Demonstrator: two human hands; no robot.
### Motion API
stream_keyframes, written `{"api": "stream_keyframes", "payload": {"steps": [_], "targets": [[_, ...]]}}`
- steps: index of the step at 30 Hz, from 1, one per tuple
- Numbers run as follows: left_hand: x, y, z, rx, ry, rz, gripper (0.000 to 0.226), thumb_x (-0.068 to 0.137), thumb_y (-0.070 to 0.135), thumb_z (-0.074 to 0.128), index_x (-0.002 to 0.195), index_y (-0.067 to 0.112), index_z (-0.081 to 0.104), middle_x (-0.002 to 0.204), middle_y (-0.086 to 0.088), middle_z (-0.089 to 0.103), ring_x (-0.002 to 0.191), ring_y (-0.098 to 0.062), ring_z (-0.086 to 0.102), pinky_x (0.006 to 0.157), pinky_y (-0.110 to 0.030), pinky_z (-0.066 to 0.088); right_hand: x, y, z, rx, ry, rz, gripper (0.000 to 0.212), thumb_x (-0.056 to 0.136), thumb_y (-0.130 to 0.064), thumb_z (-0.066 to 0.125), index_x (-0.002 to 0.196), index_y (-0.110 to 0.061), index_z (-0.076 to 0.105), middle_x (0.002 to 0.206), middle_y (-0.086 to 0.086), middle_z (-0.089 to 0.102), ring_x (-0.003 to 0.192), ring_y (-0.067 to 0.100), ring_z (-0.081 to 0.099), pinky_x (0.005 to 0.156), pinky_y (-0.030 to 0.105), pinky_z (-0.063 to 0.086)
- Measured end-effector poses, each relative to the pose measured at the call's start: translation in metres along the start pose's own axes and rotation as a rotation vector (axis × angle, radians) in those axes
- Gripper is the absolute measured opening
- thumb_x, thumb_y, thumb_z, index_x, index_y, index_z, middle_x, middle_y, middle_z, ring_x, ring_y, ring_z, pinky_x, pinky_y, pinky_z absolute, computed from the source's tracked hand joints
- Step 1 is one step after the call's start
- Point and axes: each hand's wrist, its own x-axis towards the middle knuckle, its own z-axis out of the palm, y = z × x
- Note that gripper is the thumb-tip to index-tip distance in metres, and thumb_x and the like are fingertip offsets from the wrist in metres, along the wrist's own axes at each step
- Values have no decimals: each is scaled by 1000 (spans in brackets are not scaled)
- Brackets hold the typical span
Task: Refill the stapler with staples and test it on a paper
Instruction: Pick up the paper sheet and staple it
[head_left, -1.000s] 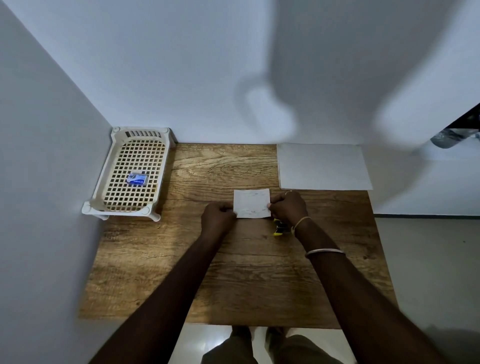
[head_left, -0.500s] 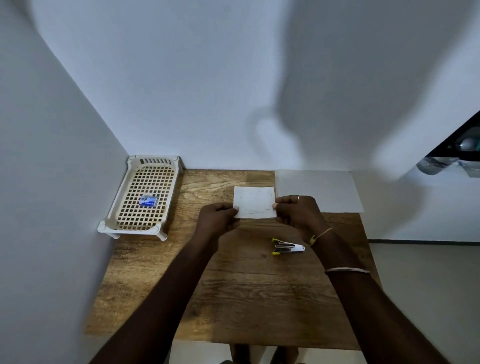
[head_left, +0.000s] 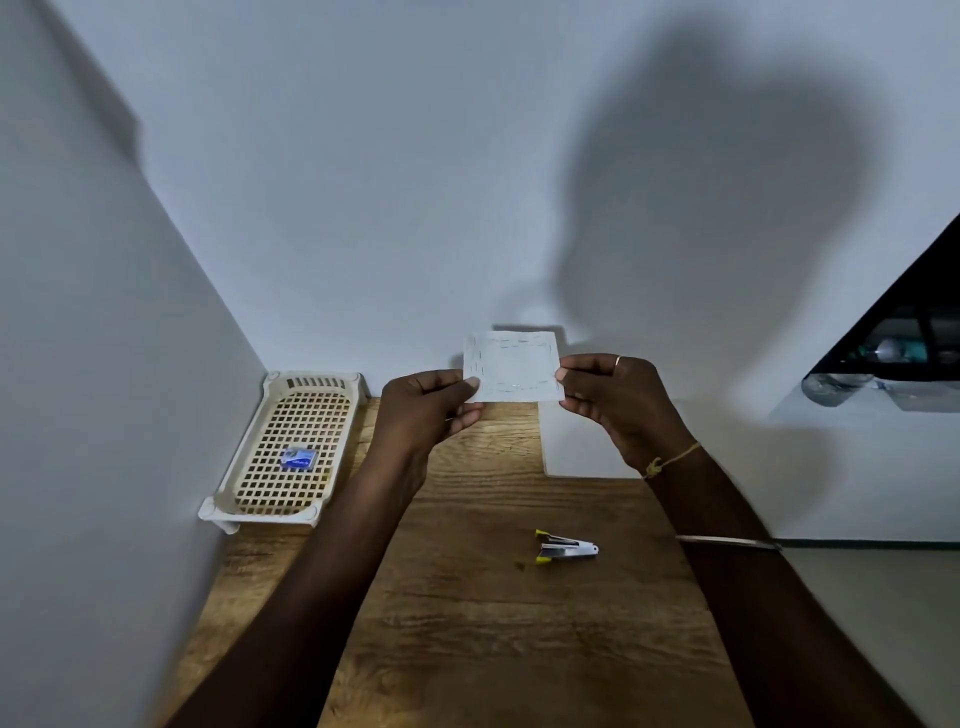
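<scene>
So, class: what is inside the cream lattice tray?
The tray holds one small blue box, lying on its mesh floor. Its contents are hidden, since the box is closed.

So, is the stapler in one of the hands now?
No, the stapler lies on the table, while both hands hold the small paper.

A small square paper (head_left: 511, 366), marked by rows of staples along its edges, is hanging upright above the stapler (head_left: 565, 546). The stapler, silver with yellow tips, is lying closed on its side, and a blue staple box (head_left: 298, 458) is sitting well to its left.
</scene>
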Motion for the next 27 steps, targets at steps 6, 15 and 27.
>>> {"api": "stream_keyframes", "payload": {"steps": [6, 15, 27], "targets": [[-1, -3, 1, -26, 19, -14, 5, 87, 4, 78, 83, 7, 78, 71, -5, 76, 83, -27, 78, 74, -29, 63, 3, 47, -19, -484, 114, -152, 8, 89, -17, 74, 96, -13, 77, 91, 9, 78, 83, 20, 74, 77, 31, 59], [3, -17, -6, -63, 46, -54, 8, 87, 3, 78, 94, 0, 78, 75, -8, 78, 79, -24, 78, 72, -27, 63, -65, 191, -45, -1466, -303, 17, 72, 77, -49, 77, 142, -29, 53, 143, -1, 48, 131, 21, 45, 103, 33, 44], [1, -22, -5, -73, 66, -71, 16, 87, 4, 78, 102, -3, 75, 86, -15, 79, 83, -26, 79, 75, -30, 64, -56, 223, -37, -1488, -192, -119, 41, 91, -38, 62, 132, -33, 61, 121, -7, 58, 116, 18, 54, 91, 34, 40]]}}
